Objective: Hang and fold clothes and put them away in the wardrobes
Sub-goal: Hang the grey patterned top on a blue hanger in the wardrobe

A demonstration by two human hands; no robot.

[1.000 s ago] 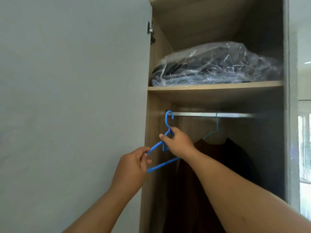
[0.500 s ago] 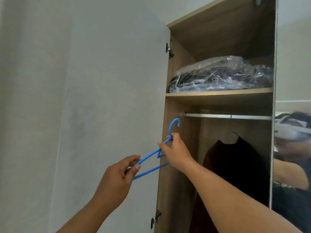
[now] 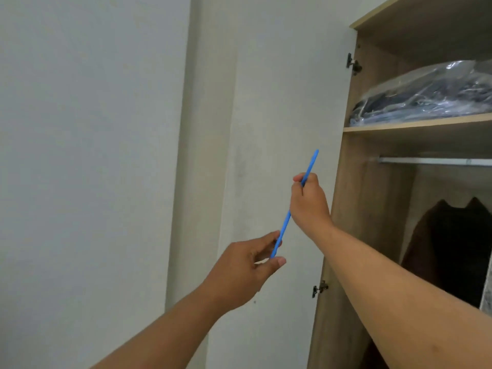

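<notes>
Hanger point(image 3: 309, 166) seen edge-on, left of wardrobe point(image 3: 372, 182): judged light, stiff, thin plastic. Right hand point(image 3: 308, 201) clamped at neck, left hand point(image 3: 247, 265) pinching 1 end; neck is the surest hold

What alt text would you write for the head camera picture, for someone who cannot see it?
Two bare hands hold a blue hanger edge-on before an open wardrobe: the right hand near its top, the left hand at its lower end. Inside, a plastic-wrapped bundle lies on a shelf above a metal rail and a dark garment.

Both arms raised; right hand point(image 3: 308, 201) fisted, left hand point(image 3: 245, 265) fingers pinching.
</notes>
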